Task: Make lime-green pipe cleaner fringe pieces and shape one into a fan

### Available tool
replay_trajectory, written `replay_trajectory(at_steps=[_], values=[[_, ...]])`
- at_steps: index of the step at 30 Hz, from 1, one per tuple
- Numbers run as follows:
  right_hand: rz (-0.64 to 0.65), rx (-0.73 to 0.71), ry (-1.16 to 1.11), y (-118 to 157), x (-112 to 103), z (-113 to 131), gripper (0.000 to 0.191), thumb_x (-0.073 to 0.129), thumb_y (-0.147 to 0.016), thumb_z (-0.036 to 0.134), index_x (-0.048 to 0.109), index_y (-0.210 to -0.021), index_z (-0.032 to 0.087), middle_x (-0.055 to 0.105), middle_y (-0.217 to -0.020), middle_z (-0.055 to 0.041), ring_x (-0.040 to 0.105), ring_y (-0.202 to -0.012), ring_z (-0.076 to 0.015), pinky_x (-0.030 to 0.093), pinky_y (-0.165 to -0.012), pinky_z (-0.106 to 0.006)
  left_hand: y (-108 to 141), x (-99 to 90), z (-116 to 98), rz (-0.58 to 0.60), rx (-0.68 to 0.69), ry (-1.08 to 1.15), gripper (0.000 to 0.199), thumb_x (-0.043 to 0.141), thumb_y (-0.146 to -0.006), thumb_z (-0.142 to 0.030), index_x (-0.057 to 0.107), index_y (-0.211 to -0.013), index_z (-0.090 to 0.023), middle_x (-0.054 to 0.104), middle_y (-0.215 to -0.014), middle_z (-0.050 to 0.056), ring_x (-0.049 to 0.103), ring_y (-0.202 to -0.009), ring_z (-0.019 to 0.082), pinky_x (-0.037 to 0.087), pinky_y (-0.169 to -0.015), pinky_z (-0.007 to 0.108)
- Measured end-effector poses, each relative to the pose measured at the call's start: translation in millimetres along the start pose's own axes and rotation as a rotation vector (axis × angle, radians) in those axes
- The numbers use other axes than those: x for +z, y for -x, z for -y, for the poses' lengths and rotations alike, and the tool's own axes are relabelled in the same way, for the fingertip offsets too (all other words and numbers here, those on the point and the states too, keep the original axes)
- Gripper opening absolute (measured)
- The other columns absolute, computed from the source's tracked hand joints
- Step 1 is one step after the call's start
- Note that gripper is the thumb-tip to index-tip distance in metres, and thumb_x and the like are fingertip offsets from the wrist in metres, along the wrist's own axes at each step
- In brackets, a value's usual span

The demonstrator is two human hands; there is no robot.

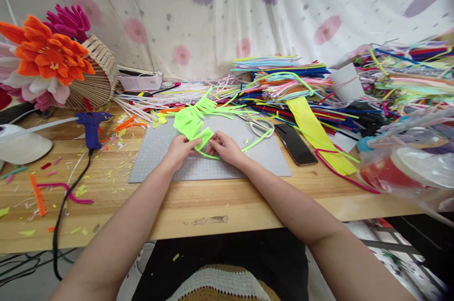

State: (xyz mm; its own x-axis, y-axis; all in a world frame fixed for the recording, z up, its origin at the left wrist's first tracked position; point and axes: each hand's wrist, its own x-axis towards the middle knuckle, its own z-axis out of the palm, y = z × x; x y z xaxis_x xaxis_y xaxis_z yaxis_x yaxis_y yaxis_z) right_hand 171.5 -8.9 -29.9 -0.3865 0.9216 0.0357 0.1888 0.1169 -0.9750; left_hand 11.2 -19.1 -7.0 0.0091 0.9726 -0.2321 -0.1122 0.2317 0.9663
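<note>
Between my hands, over the grey cutting mat point(156, 161), is a small folded bundle of neon green pipe cleaners point(205, 135). My left hand point(179, 150) pinches its left side, fingers closed. From the other side, my right hand point(224, 147) is closed on the bundle's edge, with a loose green strand curving below. Just beyond, a larger pleated neon green pipe-cleaner piece point(187, 119) lies on the mat. Scissors point(261, 127) rest at the mat's right, and a single green pipe cleaner point(257, 140) lies beside them.
A blue glue gun point(91, 128) stands at the left, its black cord hanging over the table edge. Right of the mat lie a phone point(296, 144) and a yellow strip point(319, 133). Pipe-cleaner piles point(291, 79) line the back. Fuzzy flowers point(53, 55) stand far left.
</note>
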Motion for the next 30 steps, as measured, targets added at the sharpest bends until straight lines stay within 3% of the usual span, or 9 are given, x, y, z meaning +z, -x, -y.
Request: replay_trajectory(at_steps=[8,19,30], values=[[-0.033,0.04,0.041,3.1,1.7,6.0,0.009,0.04,-0.083,0.02,0.037,-0.075,0.022,0.065,-0.061,0.0036,0.063,-0.056,-0.0111,0.05,-0.058,-0.024,-0.5,1.1,-3.1,-0.073,0.003,0.112,0.04,0.079,-0.046,-0.034,0.064,-0.076,-0.012,0.069,-0.074,0.006,0.064,-0.069,0.018,0.053,-0.061,0.03],[0.093,-0.051,0.114,6.6,-0.6,8.2,0.01,0.043,-0.082,0.023,0.037,-0.075,0.022,0.066,-0.061,0.0036,0.061,-0.057,-0.0106,0.048,-0.06,-0.023,-3.5,-0.5,-1.0,-0.11,-0.019,0.135,0.026,0.07,-0.064,-0.035,0.06,-0.073,-0.012,0.067,-0.069,0.006,0.065,-0.072,0.018,0.054,-0.068,0.033],[0.097,-0.001,0.091,4.1,-1.0,6.5,0.008,0.043,-0.081,0.018,0.04,-0.074,0.02,0.064,-0.057,0.004,0.06,-0.053,-0.0096,0.049,-0.059,-0.023,-4.3,-1.0,-0.3,-0.08,-0.029,0.149,0.028,0.071,-0.063,-0.035,0.061,-0.074,-0.012,0.068,-0.07,0.006,0.065,-0.073,0.019,0.054,-0.07,0.034]])
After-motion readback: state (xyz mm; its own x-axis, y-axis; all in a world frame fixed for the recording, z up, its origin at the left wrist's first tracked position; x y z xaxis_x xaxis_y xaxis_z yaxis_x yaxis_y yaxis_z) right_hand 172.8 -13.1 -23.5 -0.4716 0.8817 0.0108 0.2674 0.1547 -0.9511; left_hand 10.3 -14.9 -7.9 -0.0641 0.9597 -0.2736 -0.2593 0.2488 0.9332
